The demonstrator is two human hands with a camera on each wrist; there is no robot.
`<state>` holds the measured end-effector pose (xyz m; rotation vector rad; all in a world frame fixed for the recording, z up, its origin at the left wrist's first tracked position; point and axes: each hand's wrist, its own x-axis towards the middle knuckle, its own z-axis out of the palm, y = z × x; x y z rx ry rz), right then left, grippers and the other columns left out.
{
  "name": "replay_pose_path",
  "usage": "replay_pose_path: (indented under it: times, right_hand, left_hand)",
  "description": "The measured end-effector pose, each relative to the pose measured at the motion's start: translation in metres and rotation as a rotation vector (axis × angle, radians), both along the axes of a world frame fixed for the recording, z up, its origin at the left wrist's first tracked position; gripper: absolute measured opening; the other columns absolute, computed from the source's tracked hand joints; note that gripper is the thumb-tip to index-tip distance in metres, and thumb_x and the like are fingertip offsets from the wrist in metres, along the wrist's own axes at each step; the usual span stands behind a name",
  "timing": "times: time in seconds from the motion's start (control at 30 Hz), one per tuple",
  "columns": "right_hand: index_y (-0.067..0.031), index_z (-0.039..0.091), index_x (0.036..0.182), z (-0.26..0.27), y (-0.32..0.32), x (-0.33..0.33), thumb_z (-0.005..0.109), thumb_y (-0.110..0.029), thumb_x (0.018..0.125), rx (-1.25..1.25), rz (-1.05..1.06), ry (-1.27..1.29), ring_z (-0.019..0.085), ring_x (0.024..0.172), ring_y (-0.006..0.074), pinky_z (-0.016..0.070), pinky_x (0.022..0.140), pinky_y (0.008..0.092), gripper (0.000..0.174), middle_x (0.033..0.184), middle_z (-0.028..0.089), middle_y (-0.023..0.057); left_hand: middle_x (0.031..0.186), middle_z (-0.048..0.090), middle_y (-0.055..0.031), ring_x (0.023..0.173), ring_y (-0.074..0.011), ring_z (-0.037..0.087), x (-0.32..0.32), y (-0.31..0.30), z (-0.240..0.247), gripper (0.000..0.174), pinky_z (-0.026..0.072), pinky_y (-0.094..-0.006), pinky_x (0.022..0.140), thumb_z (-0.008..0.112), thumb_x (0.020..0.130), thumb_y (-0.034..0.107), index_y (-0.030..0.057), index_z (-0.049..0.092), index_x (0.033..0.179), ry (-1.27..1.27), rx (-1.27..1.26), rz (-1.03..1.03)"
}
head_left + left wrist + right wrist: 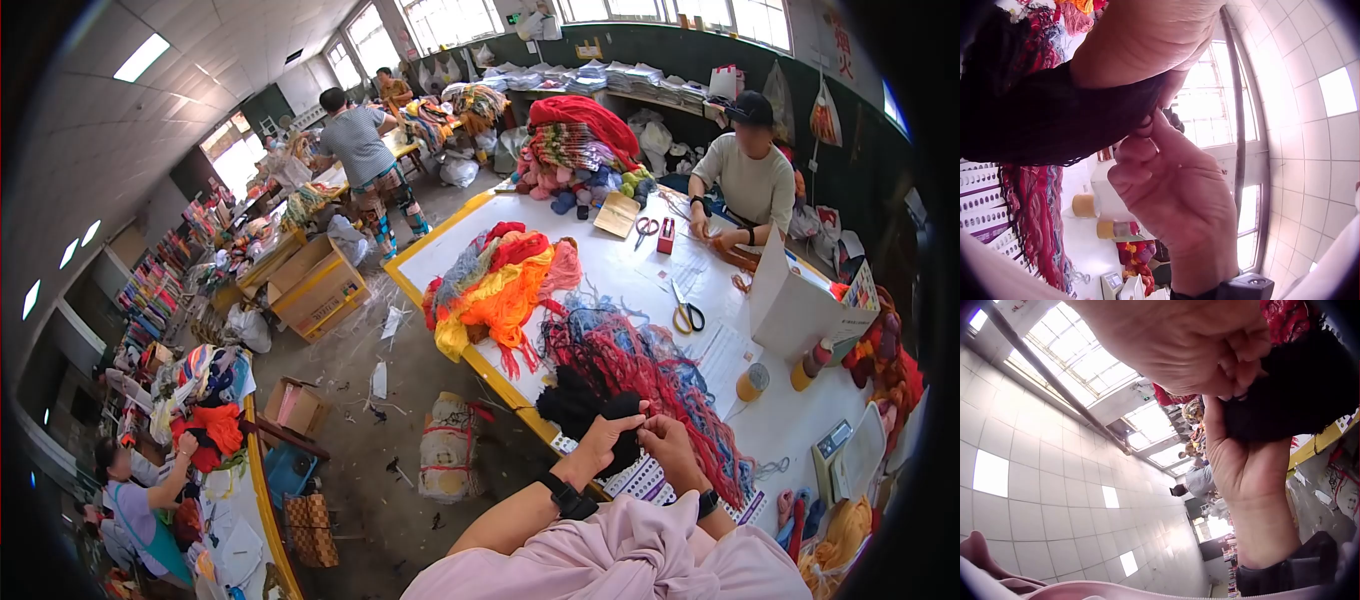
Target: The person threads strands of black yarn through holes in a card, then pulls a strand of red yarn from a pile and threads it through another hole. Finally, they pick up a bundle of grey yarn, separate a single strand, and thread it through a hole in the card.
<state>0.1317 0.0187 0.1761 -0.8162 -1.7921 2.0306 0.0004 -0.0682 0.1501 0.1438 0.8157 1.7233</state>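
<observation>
A skein of black yarn hangs over the near edge of the white table. My left hand grips one end of it, and the strands spread out from under the palm in the left wrist view. Close against it, my right hand has its fingers curled, with thumb and fingertips pinching at the gripped end of the black yarn. The fingertips of both hands meet there, seen also in the right wrist view, where the right hand partly covers the pinch. Red and blue yarn lies loosely just beyond.
Orange and yellow skeins, scissors, a printed card, a yarn cone and a scale are on the table. Across it sits a person. A tied bundle stands on the floor.
</observation>
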Motion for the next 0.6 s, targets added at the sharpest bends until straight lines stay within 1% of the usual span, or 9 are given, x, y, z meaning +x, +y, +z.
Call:
replay_pose_path:
  times: [0.07, 0.1, 0.17, 0.27, 0.37, 0.4, 0.5, 0.6]
  right_hand:
    - [-0.0024, 0.061, 0.086, -0.001, 0.001, 0.000, 0.061, -0.005, 0.089, -0.037, -0.025, -0.005, 0.053, 0.064, 0.0055, 0.0410, 0.059, 0.0204, 0.004, 0.073, 0.061, 0.0001]
    - [-0.0030, 0.060, 0.087, -0.001, 0.001, 0.000, 0.060, -0.006, 0.090, -0.038, -0.022, 0.000, 0.051, 0.062, 0.0054, 0.0397, 0.057, 0.0202, 0.004, 0.073, 0.060, -0.0003]
    - [-0.0040, 0.058, 0.090, 0.000, 0.002, 0.000, 0.059, -0.008, 0.092, -0.041, -0.020, 0.008, 0.048, 0.058, 0.0052, 0.0370, 0.055, 0.0197, 0.005, 0.072, 0.059, -0.0011]
    - [-0.0050, 0.057, 0.089, 0.002, 0.001, -0.001, 0.058, -0.010, 0.093, -0.193, -0.083, 0.093, 0.050, 0.061, 0.0059, 0.0385, 0.056, 0.0200, 0.006, 0.075, 0.060, 0.0005]
    - [-0.0059, 0.056, 0.089, 0.010, 0.000, -0.001, 0.056, -0.012, 0.095, -0.310, -0.098, 0.147, 0.052, 0.063, 0.0064, 0.0398, 0.056, 0.0199, 0.008, 0.078, 0.062, 0.0024]
    - [-0.0060, 0.056, 0.089, 0.008, 0.001, -0.001, 0.055, -0.012, 0.096, -0.302, -0.082, 0.149, 0.052, 0.063, 0.0063, 0.0400, 0.056, 0.0197, 0.009, 0.078, 0.062, 0.0026]
    - [-0.0062, 0.056, 0.089, 0.005, 0.002, 0.000, 0.054, -0.013, 0.097, -0.270, -0.044, 0.141, 0.053, 0.062, 0.0060, 0.0402, 0.056, 0.0191, 0.011, 0.077, 0.063, 0.0031]
    - [-0.0062, 0.056, 0.089, 0.008, 0.001, 0.001, 0.053, -0.014, 0.097, -0.232, -0.030, 0.105, 0.052, 0.058, 0.0057, 0.0397, 0.054, 0.0182, 0.012, 0.074, 0.063, 0.0029]
  left_hand:
    - [0.100, 0.065, -0.0039, 0.085, -0.0151, 0.064, 0.000, 0.000, 0.000, 0.030, 0.0535, -0.0287, 0.072, 0.068, 0.083, 0.002, 0.0039, 0.063, 0.113, 0.002, 0.001, -0.003]
    - [0.101, 0.065, -0.0037, 0.086, -0.0149, 0.064, 0.000, 0.000, 0.000, 0.030, 0.0534, -0.0287, 0.073, 0.068, 0.083, 0.002, 0.0040, 0.063, 0.113, 0.002, 0.001, -0.006]
    - [0.098, 0.065, -0.0041, 0.084, -0.0149, 0.063, -0.001, 0.000, 0.000, 0.031, 0.0531, -0.0288, 0.072, 0.068, 0.083, 0.002, 0.0043, 0.062, 0.114, 0.001, -0.005, -0.008]
    - [0.092, 0.065, -0.0045, 0.080, -0.0152, 0.063, -0.003, 0.001, -0.006, 0.033, 0.0526, -0.0292, 0.071, 0.067, 0.084, 0.002, 0.0044, 0.061, 0.116, -0.021, 0.031, -0.022]
    - [0.085, 0.063, -0.0051, 0.075, -0.0160, 0.062, -0.004, 0.001, -0.006, 0.034, 0.0521, -0.0297, 0.069, 0.065, 0.085, 0.002, 0.0044, 0.059, 0.118, -0.060, 0.093, -0.044]
    - [0.083, 0.062, -0.0053, 0.073, -0.0163, 0.062, -0.003, 0.001, -0.002, 0.035, 0.0520, -0.0299, 0.068, 0.065, 0.085, 0.002, 0.0044, 0.058, 0.119, -0.074, 0.113, -0.052]
    - [0.081, 0.062, -0.0065, 0.070, -0.0176, 0.061, -0.003, -0.001, 0.008, 0.036, 0.0512, -0.0305, 0.067, 0.063, 0.086, 0.002, 0.0043, 0.057, 0.121, -0.036, 0.043, -0.021]
    - [0.080, 0.061, -0.0080, 0.067, -0.0191, 0.061, -0.005, -0.001, 0.002, 0.040, 0.0505, -0.0314, 0.065, 0.062, 0.087, 0.002, 0.0041, 0.054, 0.125, -0.042, 0.079, -0.041]
